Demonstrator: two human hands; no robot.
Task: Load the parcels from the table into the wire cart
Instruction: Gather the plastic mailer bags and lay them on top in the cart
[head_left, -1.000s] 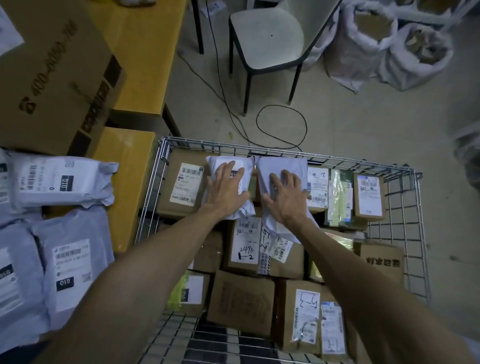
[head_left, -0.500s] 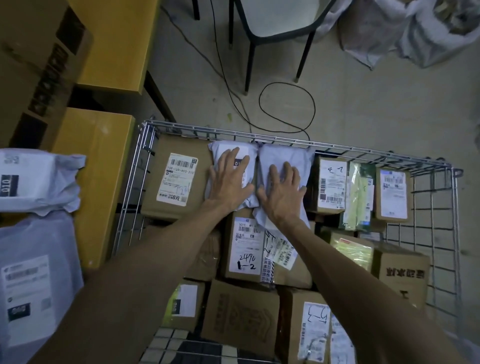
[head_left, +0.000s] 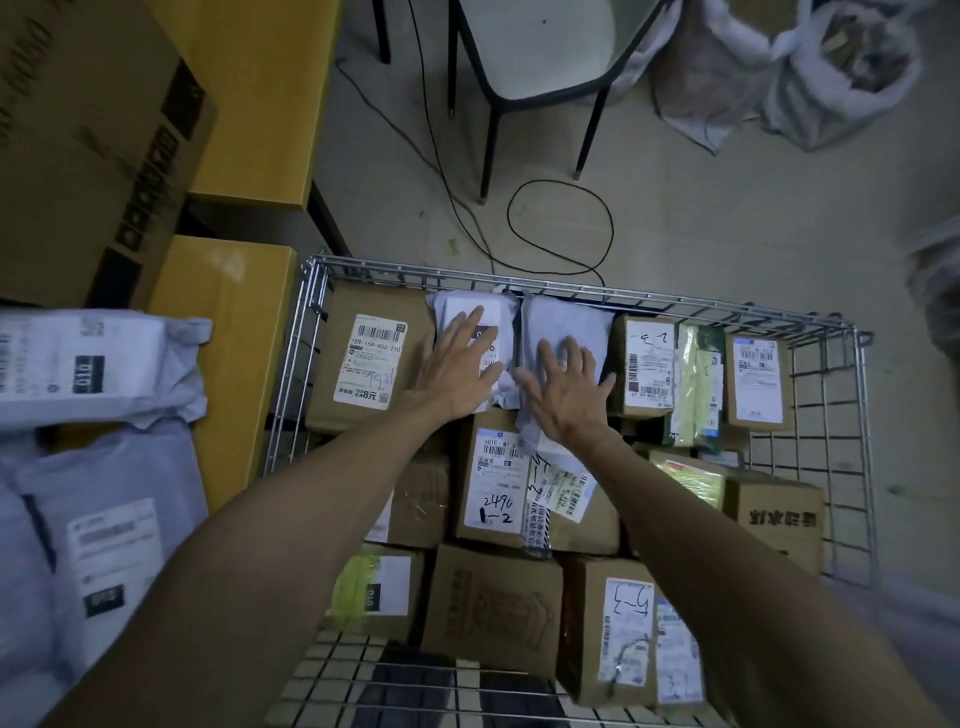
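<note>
Left hand (head_left: 457, 366) and right hand (head_left: 563, 392) press flat on two grey mailers (head_left: 566, 322) inside the wire cart (head_left: 571, 296).

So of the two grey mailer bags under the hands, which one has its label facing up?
The left bag, under the left hand: a white label shows on top. The right bag, under the right hand, shows plain grey only.

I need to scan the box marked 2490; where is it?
Head view: the box marked 2490 lies centrally in the wire cart, just nearer the person than the white mailer under the left hand.
</note>
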